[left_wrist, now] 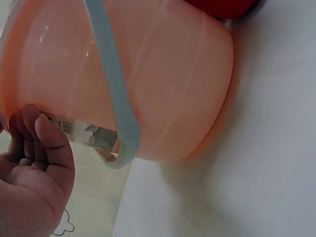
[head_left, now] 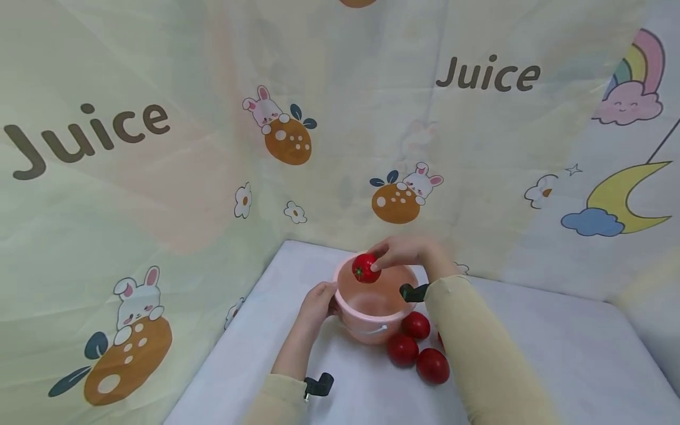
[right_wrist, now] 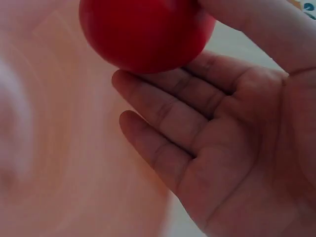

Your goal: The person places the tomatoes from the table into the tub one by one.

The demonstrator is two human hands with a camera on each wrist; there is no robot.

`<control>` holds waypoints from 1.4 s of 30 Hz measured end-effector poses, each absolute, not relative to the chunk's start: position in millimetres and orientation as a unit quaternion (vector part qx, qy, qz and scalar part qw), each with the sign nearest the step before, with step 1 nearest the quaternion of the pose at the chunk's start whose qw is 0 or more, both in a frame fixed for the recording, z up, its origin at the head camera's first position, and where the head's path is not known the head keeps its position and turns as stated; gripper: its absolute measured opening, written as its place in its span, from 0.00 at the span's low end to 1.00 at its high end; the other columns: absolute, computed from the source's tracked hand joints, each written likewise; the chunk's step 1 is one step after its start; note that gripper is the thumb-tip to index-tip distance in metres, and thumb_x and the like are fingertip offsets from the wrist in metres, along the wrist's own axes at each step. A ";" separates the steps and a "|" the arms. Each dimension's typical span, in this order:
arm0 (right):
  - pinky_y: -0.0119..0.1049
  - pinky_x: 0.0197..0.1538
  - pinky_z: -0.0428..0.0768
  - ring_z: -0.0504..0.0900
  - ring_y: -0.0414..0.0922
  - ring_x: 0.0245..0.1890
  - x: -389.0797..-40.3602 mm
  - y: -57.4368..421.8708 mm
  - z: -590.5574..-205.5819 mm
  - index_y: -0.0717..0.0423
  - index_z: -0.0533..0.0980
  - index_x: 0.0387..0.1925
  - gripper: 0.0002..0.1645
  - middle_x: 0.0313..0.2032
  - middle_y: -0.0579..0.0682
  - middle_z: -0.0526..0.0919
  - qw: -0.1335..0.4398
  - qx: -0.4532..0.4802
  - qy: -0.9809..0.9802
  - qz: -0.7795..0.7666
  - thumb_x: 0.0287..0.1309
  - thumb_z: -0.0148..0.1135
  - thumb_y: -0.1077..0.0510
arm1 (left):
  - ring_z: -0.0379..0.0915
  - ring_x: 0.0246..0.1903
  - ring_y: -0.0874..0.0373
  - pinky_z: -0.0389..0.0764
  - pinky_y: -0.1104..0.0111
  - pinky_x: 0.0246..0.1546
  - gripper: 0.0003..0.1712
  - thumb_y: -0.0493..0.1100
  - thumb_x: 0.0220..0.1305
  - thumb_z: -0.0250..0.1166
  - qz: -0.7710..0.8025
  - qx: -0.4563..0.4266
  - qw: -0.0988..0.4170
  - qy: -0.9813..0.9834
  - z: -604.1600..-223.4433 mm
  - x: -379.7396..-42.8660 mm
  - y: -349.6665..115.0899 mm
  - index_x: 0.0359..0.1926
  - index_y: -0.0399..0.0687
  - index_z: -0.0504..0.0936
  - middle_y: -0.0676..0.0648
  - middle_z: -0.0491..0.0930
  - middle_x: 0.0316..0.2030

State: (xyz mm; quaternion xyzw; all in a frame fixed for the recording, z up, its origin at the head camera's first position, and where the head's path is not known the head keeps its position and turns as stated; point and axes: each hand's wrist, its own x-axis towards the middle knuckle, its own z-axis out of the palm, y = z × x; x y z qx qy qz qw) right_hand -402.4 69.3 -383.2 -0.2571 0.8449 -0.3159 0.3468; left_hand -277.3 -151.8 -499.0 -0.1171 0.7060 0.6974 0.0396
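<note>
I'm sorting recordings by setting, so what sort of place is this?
Probably a small staged filming corner: a printed cartoon backdrop stands behind and beside a white table, and black devices sit at the person's wrists.

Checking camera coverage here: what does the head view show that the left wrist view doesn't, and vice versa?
Only the head view shows the right hand holding a tomato at the mouth of the bucket, and the Juice lettering.

Only the left wrist view shows the label on the bucket's side.

Both share the bucket, the left hand at its rim, the table and red fruit, partly cut off in the wrist view.
</note>
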 end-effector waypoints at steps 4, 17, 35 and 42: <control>0.48 0.53 0.76 0.73 0.46 0.53 -402.2 63.8 -404.3 0.38 0.75 0.50 0.33 0.49 0.42 0.79 0.381 -0.235 0.828 -0.338 0.37 0.73 0.44 | 0.76 0.32 0.54 0.79 0.67 0.38 0.25 0.63 0.61 0.53 0.695 -0.114 0.046 0.709 -499.2 -276.7 -145.6 0.43 0.46 0.76 0.46 0.78 0.32; 0.49 0.58 0.72 0.69 0.48 0.53 -400.6 47.3 -441.5 0.50 0.73 0.52 0.29 0.50 0.48 0.77 0.447 -0.248 0.801 -0.312 0.46 0.69 0.54 | 0.76 0.30 0.54 0.79 0.68 0.36 0.23 0.62 0.60 0.54 0.693 -0.109 0.041 0.711 -499.0 -276.1 -137.3 0.40 0.49 0.78 0.46 0.78 0.30; 0.45 0.55 0.71 0.68 0.48 0.50 -415.6 30.6 -460.8 0.44 0.79 0.42 0.16 0.43 0.45 0.79 0.427 -0.201 0.853 -0.224 0.48 0.67 0.53 | 0.76 0.31 0.53 0.79 0.68 0.37 0.27 0.64 0.60 0.53 0.687 -0.116 0.035 0.716 -500.1 -276.9 -146.9 0.46 0.47 0.77 0.46 0.78 0.31; 0.50 0.55 0.72 0.67 0.51 0.53 -408.3 31.6 -438.6 0.48 0.74 0.53 0.23 0.52 0.52 0.74 0.422 -0.251 0.811 -0.317 0.54 0.62 0.52 | 0.76 0.31 0.54 0.79 0.68 0.37 0.29 0.66 0.59 0.54 0.683 -0.113 0.028 0.721 -503.7 -279.4 -151.4 0.45 0.46 0.76 0.46 0.78 0.31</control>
